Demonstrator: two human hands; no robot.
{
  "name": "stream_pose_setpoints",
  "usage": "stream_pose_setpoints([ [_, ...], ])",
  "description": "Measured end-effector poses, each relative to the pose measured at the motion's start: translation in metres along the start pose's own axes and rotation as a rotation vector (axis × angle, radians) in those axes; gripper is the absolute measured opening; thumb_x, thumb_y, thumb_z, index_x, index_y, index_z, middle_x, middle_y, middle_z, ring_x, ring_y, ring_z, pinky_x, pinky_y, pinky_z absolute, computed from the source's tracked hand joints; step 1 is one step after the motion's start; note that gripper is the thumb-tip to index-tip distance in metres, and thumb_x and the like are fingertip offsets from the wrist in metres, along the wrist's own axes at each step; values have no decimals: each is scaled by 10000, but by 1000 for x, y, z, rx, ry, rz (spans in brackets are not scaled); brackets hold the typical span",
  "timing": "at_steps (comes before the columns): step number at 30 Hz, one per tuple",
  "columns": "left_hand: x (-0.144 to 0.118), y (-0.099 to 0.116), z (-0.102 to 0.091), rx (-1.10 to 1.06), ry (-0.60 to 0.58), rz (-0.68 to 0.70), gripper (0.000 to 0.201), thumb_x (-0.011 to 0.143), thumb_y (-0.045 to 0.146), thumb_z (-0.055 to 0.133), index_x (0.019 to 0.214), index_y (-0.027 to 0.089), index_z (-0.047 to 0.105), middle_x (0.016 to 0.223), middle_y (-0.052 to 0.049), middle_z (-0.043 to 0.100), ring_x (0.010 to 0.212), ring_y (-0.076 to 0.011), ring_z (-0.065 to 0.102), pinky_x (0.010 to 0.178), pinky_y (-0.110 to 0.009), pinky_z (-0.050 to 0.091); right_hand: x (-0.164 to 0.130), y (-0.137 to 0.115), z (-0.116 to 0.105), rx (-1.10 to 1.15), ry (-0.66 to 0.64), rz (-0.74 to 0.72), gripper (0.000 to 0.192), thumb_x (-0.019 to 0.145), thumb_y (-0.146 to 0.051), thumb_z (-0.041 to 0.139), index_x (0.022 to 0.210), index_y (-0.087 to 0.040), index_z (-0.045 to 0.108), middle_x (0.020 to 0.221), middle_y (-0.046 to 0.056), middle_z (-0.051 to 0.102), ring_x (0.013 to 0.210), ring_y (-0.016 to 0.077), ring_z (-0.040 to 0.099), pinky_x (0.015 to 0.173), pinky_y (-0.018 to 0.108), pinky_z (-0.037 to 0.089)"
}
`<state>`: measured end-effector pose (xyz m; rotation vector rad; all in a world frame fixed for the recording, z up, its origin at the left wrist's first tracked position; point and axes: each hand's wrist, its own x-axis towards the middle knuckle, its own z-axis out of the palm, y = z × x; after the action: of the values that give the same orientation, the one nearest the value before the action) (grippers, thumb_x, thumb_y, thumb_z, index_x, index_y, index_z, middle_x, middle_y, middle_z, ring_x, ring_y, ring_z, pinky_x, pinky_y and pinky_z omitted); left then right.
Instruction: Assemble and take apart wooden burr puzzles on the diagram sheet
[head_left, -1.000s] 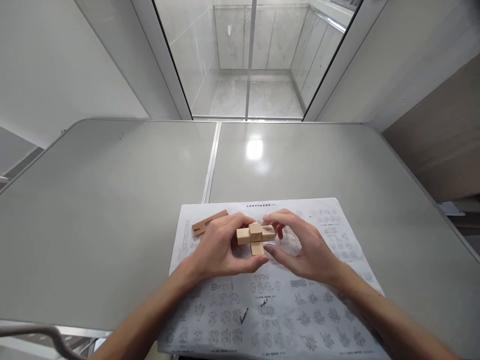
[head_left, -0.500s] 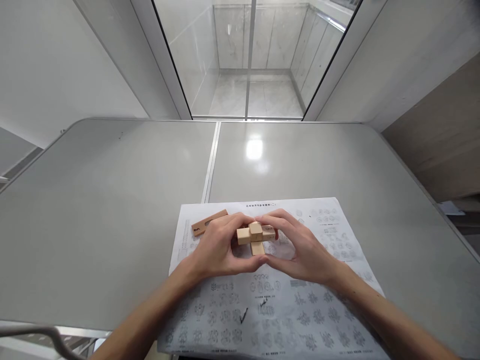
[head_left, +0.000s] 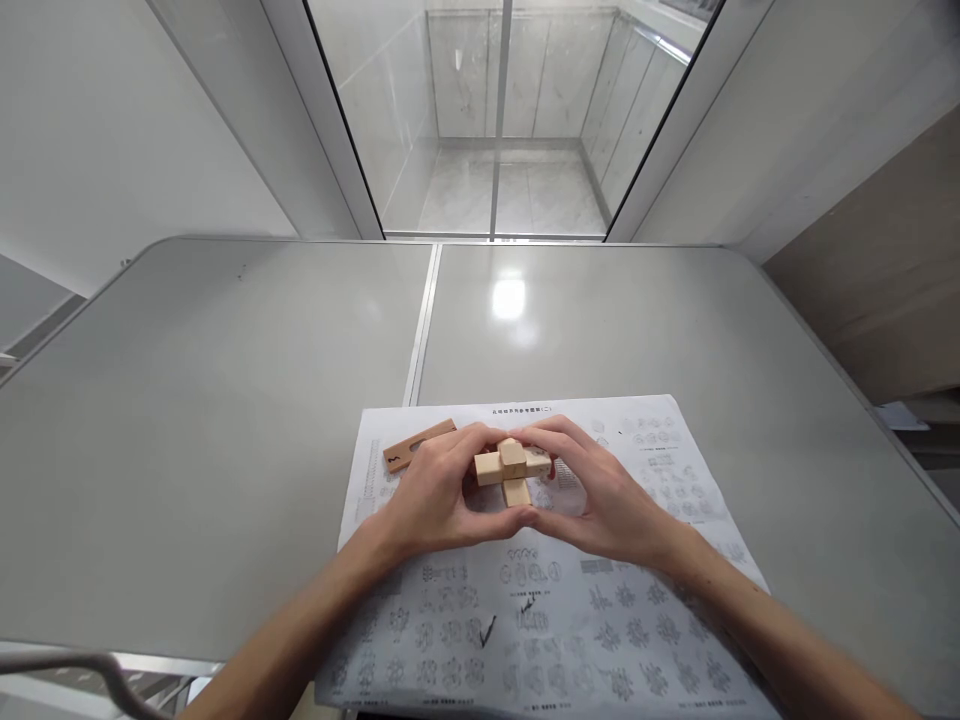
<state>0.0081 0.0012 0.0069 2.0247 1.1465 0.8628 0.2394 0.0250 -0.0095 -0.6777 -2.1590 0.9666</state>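
Between my two hands is a wooden burr puzzle, its pale square bars crossing one another. My left hand curves around its left side, thumb at the near end and fingers at the far side. From the right, my right hand grips it the same way, the two thumb tips meeting at the near bar. Some of the fingertips behind the puzzle are hidden. A darker wooden piece with a slot and a black mark lies just beyond my left hand, partly covered by it.
Under my hands lies a large printed sheet with rows of small diagrams and pen ticks. It rests on a grey table with a metal seam strip. A glass-paned door or window stands beyond the far edge.
The burr puzzle has tilted slightly and shifted a little within my hands. Both hands stay around it in nearly the same place.
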Motion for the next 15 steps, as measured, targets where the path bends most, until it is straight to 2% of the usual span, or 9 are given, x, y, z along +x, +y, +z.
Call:
stream_pose_setpoints([
  [7, 0, -1, 0, 5, 13, -4, 498, 853, 498, 817, 1230, 227, 638, 1076, -52, 784, 864, -220, 717, 795, -369, 538, -1, 1, 0, 19, 13, 45, 566, 1000, -193, 669, 1516, -311, 471, 1251, 78, 645, 965, 207, 651, 740, 361, 613],
  [15, 0, -1, 0, -16, 4, 10, 484, 856, 470, 825, 1233, 234, 633, 1108, -46, 784, 896, -217, 727, 808, -372, 539, -2, 2, 2, -5, 42, 18, 540, 999, -187, 647, 1499, -306, 479, 1196, 56, 713, 826, 176, 647, 724, 356, 617],
])
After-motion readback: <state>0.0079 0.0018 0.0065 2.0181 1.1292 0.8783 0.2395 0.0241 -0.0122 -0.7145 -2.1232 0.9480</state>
